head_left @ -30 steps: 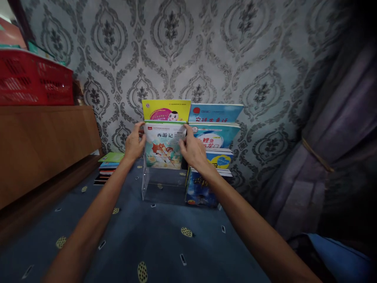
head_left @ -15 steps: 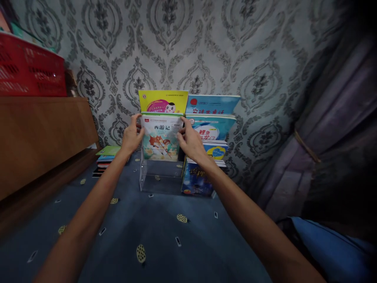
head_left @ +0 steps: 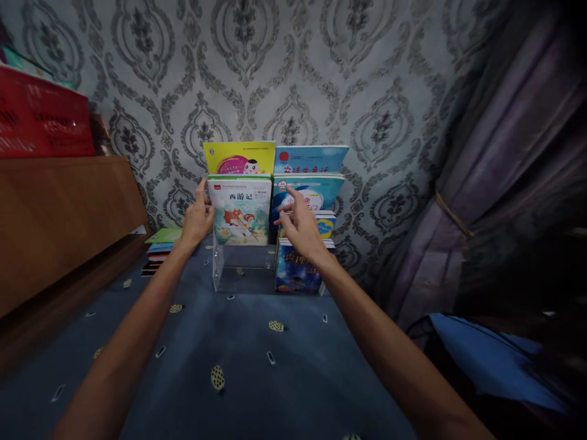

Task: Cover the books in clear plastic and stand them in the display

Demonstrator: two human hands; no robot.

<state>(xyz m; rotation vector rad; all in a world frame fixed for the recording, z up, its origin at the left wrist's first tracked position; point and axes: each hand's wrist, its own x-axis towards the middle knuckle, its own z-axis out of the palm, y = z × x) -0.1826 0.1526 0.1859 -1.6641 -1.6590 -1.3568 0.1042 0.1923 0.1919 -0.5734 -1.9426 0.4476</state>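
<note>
A clear acrylic book rack (head_left: 229,272) stands on the blue carpet against the patterned wall. A picture book with a white and teal cover (head_left: 238,211) rests in its left column, below a yellow book (head_left: 238,157). My left hand (head_left: 196,215) lies against that book's left edge, fingers loose. My right hand (head_left: 300,226) hovers just right of the book with fingers spread, in front of the right column of blue books (head_left: 307,189). Neither hand grips anything.
A small stack of books (head_left: 160,250) lies on the floor left of the rack. A wooden cabinet (head_left: 59,226) with a red basket (head_left: 41,119) on top stands at the left. A purple curtain (head_left: 495,183) hangs at the right, above blue fabric (head_left: 481,354).
Both hands held the white and teal book by its sides before. Now the right hand has let go and drawn back, and the left hand's grip has loosened. The book stays in the rack.
</note>
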